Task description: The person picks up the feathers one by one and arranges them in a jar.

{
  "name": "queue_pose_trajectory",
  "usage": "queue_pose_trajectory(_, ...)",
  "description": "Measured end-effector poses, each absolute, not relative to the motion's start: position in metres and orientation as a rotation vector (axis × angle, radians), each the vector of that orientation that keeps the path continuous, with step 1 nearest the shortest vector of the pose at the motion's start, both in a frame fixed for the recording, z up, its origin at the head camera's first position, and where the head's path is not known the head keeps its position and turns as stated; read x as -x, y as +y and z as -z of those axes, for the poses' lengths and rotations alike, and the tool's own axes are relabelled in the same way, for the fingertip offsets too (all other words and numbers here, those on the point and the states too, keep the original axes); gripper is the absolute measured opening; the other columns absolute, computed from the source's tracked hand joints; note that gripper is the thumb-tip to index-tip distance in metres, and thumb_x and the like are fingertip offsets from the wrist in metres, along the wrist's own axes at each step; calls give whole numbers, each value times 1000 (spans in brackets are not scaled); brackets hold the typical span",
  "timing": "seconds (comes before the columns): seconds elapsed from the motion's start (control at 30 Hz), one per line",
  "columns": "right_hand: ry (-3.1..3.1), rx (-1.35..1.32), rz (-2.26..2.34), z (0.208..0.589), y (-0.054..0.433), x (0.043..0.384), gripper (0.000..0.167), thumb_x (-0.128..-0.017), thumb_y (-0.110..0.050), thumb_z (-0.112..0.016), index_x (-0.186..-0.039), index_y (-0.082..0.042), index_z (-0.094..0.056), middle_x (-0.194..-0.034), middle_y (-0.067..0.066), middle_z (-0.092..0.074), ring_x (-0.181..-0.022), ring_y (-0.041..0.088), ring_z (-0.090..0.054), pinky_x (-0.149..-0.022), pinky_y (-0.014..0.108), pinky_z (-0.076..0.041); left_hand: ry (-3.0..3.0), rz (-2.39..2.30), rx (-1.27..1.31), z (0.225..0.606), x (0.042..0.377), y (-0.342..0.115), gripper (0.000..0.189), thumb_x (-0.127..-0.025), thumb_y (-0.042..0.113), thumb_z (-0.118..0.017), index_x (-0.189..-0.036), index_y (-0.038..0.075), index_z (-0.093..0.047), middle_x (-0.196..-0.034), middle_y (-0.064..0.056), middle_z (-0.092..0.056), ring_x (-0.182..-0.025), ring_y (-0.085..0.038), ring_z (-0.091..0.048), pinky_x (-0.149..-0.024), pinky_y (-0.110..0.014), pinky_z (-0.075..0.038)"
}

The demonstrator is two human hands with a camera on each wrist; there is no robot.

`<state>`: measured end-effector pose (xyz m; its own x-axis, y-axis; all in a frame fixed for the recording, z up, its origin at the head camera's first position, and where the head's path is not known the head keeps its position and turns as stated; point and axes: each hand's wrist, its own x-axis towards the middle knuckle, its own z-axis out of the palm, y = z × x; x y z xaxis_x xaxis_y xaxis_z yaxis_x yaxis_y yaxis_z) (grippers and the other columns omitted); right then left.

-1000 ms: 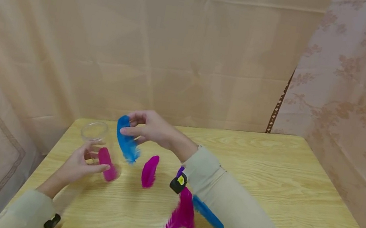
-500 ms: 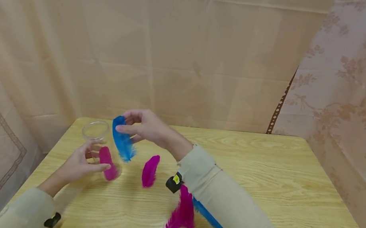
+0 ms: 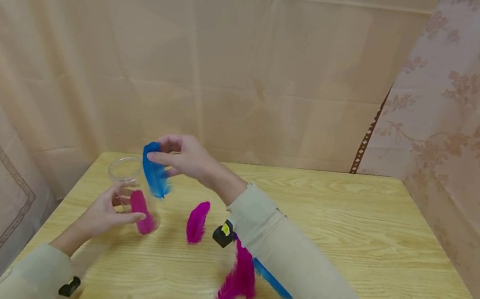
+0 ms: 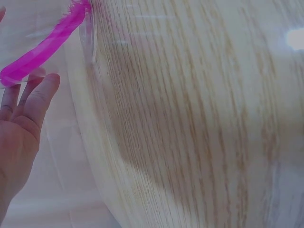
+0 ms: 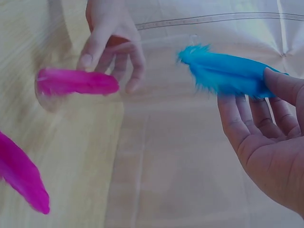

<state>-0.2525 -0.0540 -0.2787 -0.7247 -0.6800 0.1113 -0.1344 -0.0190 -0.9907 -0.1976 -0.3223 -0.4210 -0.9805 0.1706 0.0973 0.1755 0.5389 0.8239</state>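
My left hand [image 3: 108, 209] holds a tall clear plastic container around its side, the thumb in front and the fingers behind. The container's round rim [image 3: 124, 168] faces up and away, tilted to the left. Inside lies a pink feather [image 3: 142, 212], its fluffy end toward the base. Between thumb and fingers, my right hand [image 3: 188, 159] pinches a blue feather [image 3: 155, 170] near its tip. In the head view this feather hangs just right of the rim, fluffy end down. The right wrist view shows the blue feather [image 5: 228, 73] apart from the left hand [image 5: 116, 40].
On the wooden table [image 3: 373, 235] lie a loose pink feather [image 3: 197, 223] in the middle, a larger pink feather [image 3: 239, 279] nearer the front, and a blue feather [image 3: 271, 279] partly under the right sleeve. A curtain [image 3: 244, 65] hangs behind the table.
My right hand has moved left and slightly up with the blue feather, closer to the container's rim. The left hand and the container have stayed nearly in place.
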Motion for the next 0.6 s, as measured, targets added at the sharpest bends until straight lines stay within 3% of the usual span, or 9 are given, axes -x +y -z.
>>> queue_pose_trajectory(0.6,1939,856,1885,262,-70,251,27,-95,-17,-73,-117,-2,-70,-99,5,-70,-89,17,-70,-79,36,-60,-2761,1508,302,418,198,-318,83,-87,25,-83,-153,11,-34,-136,-23,-52,-117,-42,-56,-85,-33,-57)
